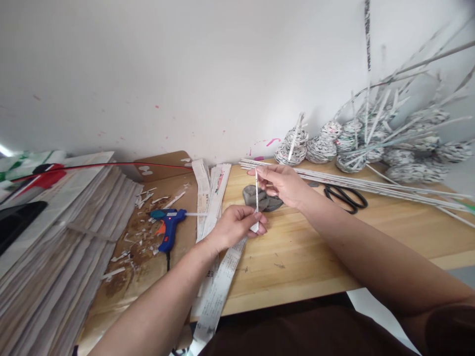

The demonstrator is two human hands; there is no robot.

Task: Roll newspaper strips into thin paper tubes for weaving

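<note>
Between my hands stands a thin rolled newspaper tube point(257, 190), nearly upright. My left hand point(239, 225) is closed around its lower end, where the unrolled newspaper strip point(224, 282) runs down over the table's front edge. The fingertips of my right hand point(278, 183) pinch the tube near its top. Behind the hands a crumpled dark grey cloth point(272, 202) lies on the wooden table point(297, 252). Left of my left hand lie more flat newspaper strips point(215, 198).
A blue glue gun point(169, 230) lies on stained cardboard point(144, 267) among paper scraps. Stacked newspapers point(67, 247) fill the left. Black-handled scissors point(347, 198) and long paper tubes point(371, 184) lie to the right. Several woven paper shapes point(321, 146) stand by the wall, long tubes sticking out.
</note>
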